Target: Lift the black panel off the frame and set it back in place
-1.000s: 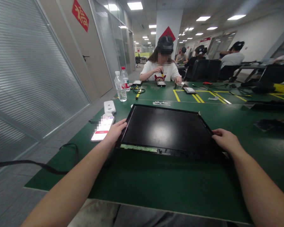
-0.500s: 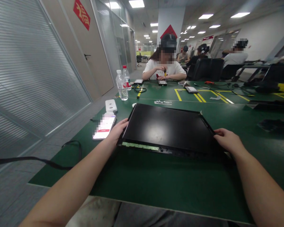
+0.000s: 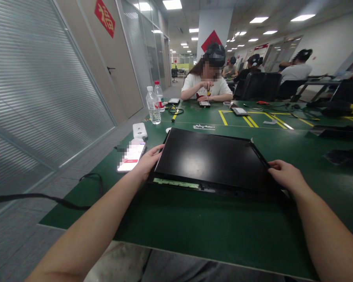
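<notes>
Between my hands is a black LCD screen panel (image 3: 211, 160) in a thin dark frame, its glossy face up. A green circuit strip (image 3: 176, 184) shows along its near edge. My left hand (image 3: 148, 161) grips the panel's left side, with some fingers hidden under or behind the edge. At the right side, my right hand (image 3: 286, 176) pinches the frame between thumb and fingers. A lit phone (image 3: 132, 156) lies on the green table (image 3: 200, 227) beside my left hand.
A white power bank (image 3: 139, 131) and two water bottles (image 3: 153, 105) stand left of the panel. Across the table a person (image 3: 207, 82) works with a screwdriver on a small drive (image 3: 204, 104). Cables, orange pliers (image 3: 262, 102) and dark plastic (image 3: 344, 156) lie to the right.
The view has shifted slightly, moving the whole scene a little to the right in the picture. Both hands keep their grip on the panel, which shows hardly any other movement.
</notes>
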Demonstrator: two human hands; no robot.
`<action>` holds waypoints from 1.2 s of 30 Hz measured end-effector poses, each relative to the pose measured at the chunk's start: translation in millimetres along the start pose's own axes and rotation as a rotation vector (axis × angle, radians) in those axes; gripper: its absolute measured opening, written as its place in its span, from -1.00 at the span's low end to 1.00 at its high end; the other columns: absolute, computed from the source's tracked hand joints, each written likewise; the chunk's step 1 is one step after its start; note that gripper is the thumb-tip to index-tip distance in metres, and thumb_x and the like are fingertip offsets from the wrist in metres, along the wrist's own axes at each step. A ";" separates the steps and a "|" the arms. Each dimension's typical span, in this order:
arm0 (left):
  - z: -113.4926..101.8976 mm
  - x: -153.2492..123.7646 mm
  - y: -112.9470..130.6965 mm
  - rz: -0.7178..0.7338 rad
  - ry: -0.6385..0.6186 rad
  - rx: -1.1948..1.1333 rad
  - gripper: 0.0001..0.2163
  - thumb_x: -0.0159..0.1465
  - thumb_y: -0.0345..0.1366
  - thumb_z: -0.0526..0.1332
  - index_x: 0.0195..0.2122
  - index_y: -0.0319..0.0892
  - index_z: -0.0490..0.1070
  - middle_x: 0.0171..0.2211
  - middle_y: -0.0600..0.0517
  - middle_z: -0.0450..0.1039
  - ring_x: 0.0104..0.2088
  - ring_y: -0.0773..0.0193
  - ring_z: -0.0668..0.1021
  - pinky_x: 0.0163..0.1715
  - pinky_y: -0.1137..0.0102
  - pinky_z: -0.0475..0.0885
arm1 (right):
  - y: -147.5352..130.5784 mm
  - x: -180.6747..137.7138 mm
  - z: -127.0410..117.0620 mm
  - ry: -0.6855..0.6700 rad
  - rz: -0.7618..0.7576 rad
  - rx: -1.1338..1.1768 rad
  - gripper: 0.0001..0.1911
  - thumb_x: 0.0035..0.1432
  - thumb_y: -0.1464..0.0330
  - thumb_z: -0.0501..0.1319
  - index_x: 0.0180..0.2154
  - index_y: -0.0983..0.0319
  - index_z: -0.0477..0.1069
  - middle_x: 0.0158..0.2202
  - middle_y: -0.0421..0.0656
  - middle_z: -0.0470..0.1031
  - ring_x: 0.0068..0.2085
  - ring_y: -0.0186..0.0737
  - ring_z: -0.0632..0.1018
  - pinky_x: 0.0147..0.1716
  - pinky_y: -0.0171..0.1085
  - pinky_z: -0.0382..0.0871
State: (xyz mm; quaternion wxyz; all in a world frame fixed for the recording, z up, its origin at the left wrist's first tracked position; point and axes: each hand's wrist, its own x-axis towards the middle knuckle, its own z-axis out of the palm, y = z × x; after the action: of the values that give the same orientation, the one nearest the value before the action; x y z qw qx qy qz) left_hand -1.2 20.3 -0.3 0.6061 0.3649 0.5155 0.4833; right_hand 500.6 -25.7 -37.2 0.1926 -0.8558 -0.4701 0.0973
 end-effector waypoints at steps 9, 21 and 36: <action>3.4 -2.9 -3.8 0.065 0.023 0.035 -0.57 0.27 -0.30 0.52 0.18 -0.16 0.64 -0.22 -0.07 0.77 -0.33 0.19 0.74 -0.37 0.44 0.60 | -1.9 -1.6 0.4 -0.005 0.008 0.024 -0.71 0.12 0.32 0.24 -0.12 0.17 0.61 -0.19 -0.06 0.71 -0.18 -0.05 0.65 -0.17 -0.18 0.43; 7.0 -5.0 3.4 0.034 -0.043 -0.071 -0.54 0.21 -0.57 0.29 0.13 -0.25 0.68 -0.19 -0.11 0.77 -0.23 0.11 0.77 -0.30 0.39 0.66 | -6.0 -6.0 -3.9 -0.018 0.026 0.023 -0.68 0.15 0.32 0.24 -0.07 0.20 0.62 -0.11 0.02 0.70 -0.15 0.00 0.66 -0.14 -0.16 0.45; 4.9 -11.4 3.9 0.185 -0.119 -0.080 -0.52 0.09 -0.38 0.54 0.09 -0.24 0.71 -0.05 -0.16 0.77 0.05 -0.09 0.73 0.07 0.20 0.64 | -6.0 -5.7 -2.1 -0.030 0.015 0.010 -0.66 0.18 0.34 0.22 -0.02 0.20 0.60 -0.15 -0.02 0.69 -0.14 -0.01 0.64 -0.17 -0.17 0.41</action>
State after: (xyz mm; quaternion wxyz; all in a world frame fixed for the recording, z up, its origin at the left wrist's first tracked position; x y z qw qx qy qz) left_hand 2.8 10.6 7.5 0.6024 0.4147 0.4231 0.5349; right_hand 493.6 -28.1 -32.9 0.1889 -0.8568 -0.4660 0.1140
